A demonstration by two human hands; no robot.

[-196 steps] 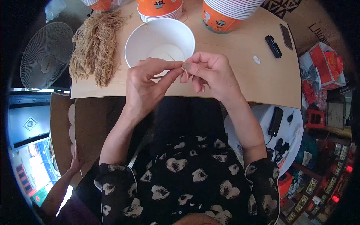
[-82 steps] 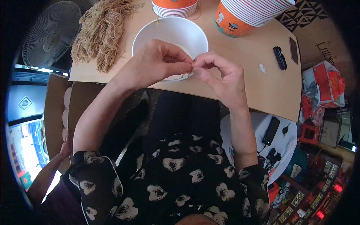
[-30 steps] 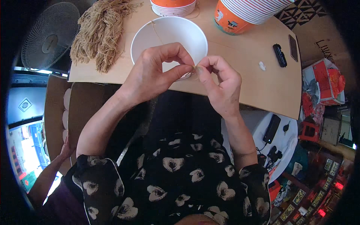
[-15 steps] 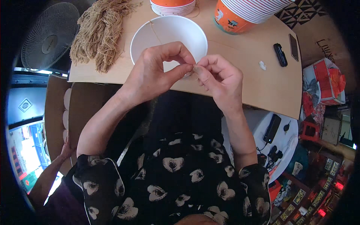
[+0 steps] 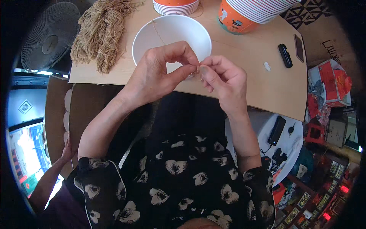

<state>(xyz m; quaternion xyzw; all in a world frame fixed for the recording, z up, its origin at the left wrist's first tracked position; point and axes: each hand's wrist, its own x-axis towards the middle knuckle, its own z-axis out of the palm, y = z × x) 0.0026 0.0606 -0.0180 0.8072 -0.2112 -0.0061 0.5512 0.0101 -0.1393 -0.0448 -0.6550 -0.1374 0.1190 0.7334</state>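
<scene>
Strand (image 5: 197, 71), seemingly pinched between fingertips of left hand (image 5: 154, 72) and right hand (image 5: 227, 82), at near rim of white tub (image 5: 199, 32). Slack pinch could drop it; hard tug could snap it.

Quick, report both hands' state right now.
Left hand: closed, thumb and forefinger pinching a thin tan strand.
Right hand: closed, pinching the thin tan strand beside the left fingertips.
</scene>
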